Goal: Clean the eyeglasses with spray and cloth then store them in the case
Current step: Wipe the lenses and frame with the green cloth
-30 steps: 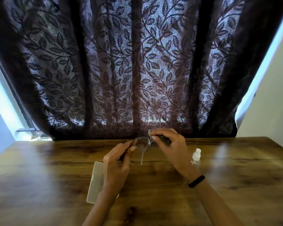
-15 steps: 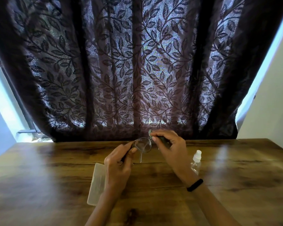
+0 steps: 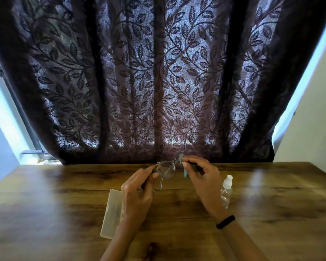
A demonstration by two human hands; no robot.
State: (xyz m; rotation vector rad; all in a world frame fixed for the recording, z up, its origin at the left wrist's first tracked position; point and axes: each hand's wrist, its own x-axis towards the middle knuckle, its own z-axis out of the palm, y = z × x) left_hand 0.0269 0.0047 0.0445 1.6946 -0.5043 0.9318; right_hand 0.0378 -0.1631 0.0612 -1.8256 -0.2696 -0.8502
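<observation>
Thin-framed eyeglasses are held up above the wooden table. My left hand pinches their left side, and one temple arm hangs down beside it. My right hand grips a small green cloth pressed around the right lens, which the cloth and fingers hide. A clear spray bottle with a white cap stands on the table just right of my right wrist. A pale translucent glasses case lies shut on the table under my left forearm.
A dark leaf-patterned curtain hangs right behind the table's far edge. A pale wall stands at the right. A black band is on my right wrist.
Both hands and the glasses stay in nearly the same place. My right fingers have shifted slightly on the cloth at the right lens.
</observation>
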